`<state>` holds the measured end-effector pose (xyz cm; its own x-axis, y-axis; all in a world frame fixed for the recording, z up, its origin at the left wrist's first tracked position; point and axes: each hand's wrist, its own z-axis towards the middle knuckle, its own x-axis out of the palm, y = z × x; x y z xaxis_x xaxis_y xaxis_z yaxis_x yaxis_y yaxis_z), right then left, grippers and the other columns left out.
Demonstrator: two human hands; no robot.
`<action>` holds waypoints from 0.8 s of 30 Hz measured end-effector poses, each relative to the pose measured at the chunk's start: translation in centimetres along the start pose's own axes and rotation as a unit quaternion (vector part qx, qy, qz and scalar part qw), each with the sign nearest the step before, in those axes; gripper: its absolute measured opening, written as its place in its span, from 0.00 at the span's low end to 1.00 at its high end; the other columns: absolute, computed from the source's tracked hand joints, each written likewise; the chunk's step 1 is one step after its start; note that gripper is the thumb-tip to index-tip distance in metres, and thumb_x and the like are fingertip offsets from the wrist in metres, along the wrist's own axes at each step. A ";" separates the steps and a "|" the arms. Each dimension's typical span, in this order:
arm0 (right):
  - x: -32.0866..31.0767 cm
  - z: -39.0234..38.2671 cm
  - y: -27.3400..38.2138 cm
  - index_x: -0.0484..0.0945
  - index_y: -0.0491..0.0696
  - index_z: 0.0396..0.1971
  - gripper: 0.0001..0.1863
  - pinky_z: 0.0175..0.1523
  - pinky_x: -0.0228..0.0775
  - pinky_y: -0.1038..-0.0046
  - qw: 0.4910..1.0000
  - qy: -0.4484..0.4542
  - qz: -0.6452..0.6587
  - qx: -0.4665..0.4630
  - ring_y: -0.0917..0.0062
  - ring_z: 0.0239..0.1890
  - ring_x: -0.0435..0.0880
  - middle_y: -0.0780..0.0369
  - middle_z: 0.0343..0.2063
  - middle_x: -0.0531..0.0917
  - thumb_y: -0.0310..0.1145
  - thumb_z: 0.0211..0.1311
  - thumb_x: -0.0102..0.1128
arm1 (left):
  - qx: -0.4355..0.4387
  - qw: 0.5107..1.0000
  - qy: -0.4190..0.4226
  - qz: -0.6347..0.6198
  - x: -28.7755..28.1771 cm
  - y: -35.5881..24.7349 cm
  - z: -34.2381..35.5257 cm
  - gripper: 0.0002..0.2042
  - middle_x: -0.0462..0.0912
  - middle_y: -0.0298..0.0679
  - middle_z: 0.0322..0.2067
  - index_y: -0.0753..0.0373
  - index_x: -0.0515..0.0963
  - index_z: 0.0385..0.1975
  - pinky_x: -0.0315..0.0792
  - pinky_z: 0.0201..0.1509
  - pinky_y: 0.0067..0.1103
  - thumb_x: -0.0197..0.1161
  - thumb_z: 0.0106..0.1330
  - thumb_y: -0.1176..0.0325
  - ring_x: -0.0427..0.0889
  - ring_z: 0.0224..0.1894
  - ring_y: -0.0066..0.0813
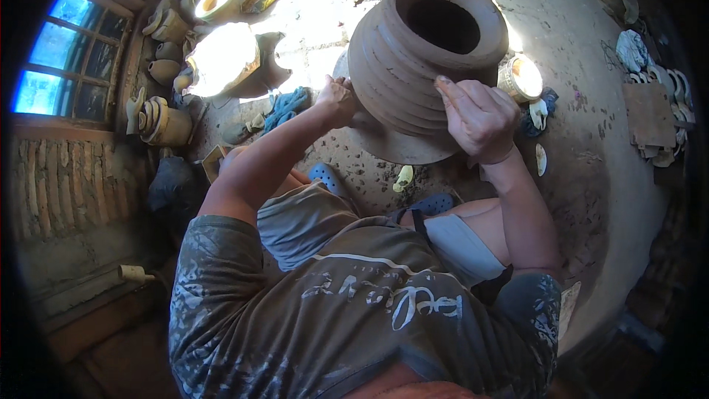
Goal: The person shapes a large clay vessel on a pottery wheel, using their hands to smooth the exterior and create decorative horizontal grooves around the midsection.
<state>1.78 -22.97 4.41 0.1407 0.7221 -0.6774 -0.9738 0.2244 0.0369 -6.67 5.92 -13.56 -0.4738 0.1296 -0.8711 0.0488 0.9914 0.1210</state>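
A large brown clay pot (395,66) with ridged walls and a thick rim round a dark mouth stands in front of me. Under it is a round flat base (410,149), partly hidden by the pot. My left hand (337,102) is closed beside the pot's left wall, low down; whatever it might hold is hidden. At the right front of the wall, my right hand (481,118) is closed in a pinch, thumb and forefinger close to the clay. Anything between those fingers is too small to make out.
Right of the pot stands a small bucket (520,77) next to a dark blue cloth. Another blue cloth (284,108) lies left of my left hand. Pots and tubs (164,122) line the window wall. Clay crumbs and a yellowish scraper-like piece (403,178) lie near my feet.
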 end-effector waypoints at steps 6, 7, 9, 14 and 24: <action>-0.6 -2.7 -3.5 0.88 0.49 0.38 0.10 0.36 0.79 0.70 0.993 -0.079 0.026 0.088 0.68 0.31 0.87 0.63 0.31 0.86 0.23 0.56 0.76 | 0.012 0.999 -0.043 0.008 1.8 0.8 0.4 0.34 0.73 0.52 0.69 0.69 0.72 0.70 0.61 0.75 0.45 0.65 0.69 0.54 0.69 0.73 0.47; -0.5 -3.4 -4.1 0.88 0.50 0.37 0.09 0.37 0.80 0.69 0.987 -0.101 0.021 0.127 0.67 0.32 0.88 0.63 0.32 0.87 0.24 0.57 0.76 | 0.019 0.998 -0.062 0.004 2.7 0.7 0.6 0.34 0.73 0.53 0.68 0.70 0.72 0.70 0.61 0.75 0.45 0.64 0.69 0.54 0.69 0.72 0.48; -0.1 -5.2 -4.6 0.87 0.45 0.40 0.08 0.39 0.82 0.71 0.954 -0.110 0.098 0.261 0.73 0.32 0.89 0.60 0.31 0.88 0.23 0.61 0.74 | 0.042 0.994 -0.098 -0.009 3.6 0.1 0.3 0.33 0.75 0.56 0.66 0.72 0.73 0.68 0.63 0.72 0.43 0.64 0.68 0.56 0.70 0.70 0.48; 0.3 -5.4 -1.9 0.82 0.37 0.56 0.19 0.36 0.79 0.78 0.849 -0.049 0.284 0.443 0.83 0.27 0.86 0.60 0.26 0.89 0.24 0.67 0.67 | 0.101 0.995 0.010 0.020 1.9 -3.4 -2.2 0.23 0.84 0.55 0.52 0.68 0.83 0.56 0.71 0.56 0.36 0.63 0.62 0.63 0.77 0.58 0.47; 0.8 -3.3 2.8 0.72 0.29 0.66 0.31 0.30 0.74 0.74 0.904 -0.004 0.194 0.381 0.83 0.19 0.78 0.61 0.15 0.78 0.21 0.62 0.63 | 0.220 0.975 0.005 -0.015 -2.8 -15.5 -6.9 0.17 0.87 0.57 0.40 0.69 0.85 0.45 0.79 0.53 0.36 0.60 0.59 0.66 0.84 0.50 0.50</action>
<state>-1.38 -23.89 1.56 -0.1804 0.8466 -0.5007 -0.5442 0.3381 0.7678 -12.13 -9.94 -9.71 -0.4886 0.1029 -0.8664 0.4075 0.9050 -0.1222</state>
